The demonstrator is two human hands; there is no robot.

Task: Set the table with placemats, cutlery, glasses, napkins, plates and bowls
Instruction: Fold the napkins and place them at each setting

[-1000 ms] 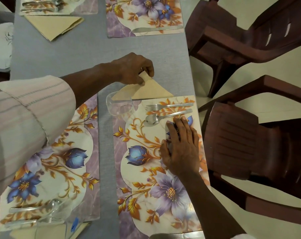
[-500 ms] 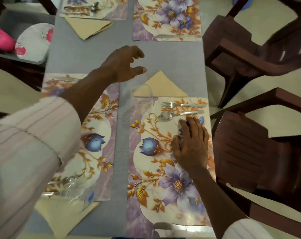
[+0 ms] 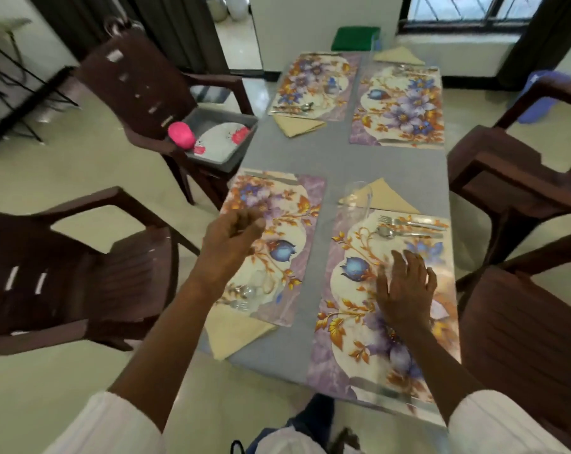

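Left hand (image 3: 230,240): held in the air above the near-left placemat (image 3: 297,204). The fingers are loosely curled and nothing is seen in them; the outline is blurred.
Right hand (image 3: 405,286): laid palm down on the near-right placemat (image 3: 353,322). The fingers are straight and spread, and nothing is gripped.
Arm pose: the left forearm is stretched forward and raised off the table (image 3: 343,158). The right forearm is extended across the table's near edge, low over the mat.
Grey tub (image 3: 241,149): set on the seat of a brown chair (image 3: 137,83) just left of the table. A white plate (image 3: 222,139) with red pattern lies in it. A pink object (image 3: 181,135) is seen at its left rim; whether it is inside cannot be told.
Glass (image 3: 356,201): clear and upright at the far-left corner of the near-right placemat, just beside a folded napkin (image 3: 385,196).
Cutlery: a fork (image 3: 408,221) and a spoon (image 3: 405,232) are laid side by side across the far end of that mat.
Near-left setting: a second napkin (image 3: 235,332) is placed at the mat's near end.
Far settings: two more placemats are laid beyond, each with a napkin beside it.
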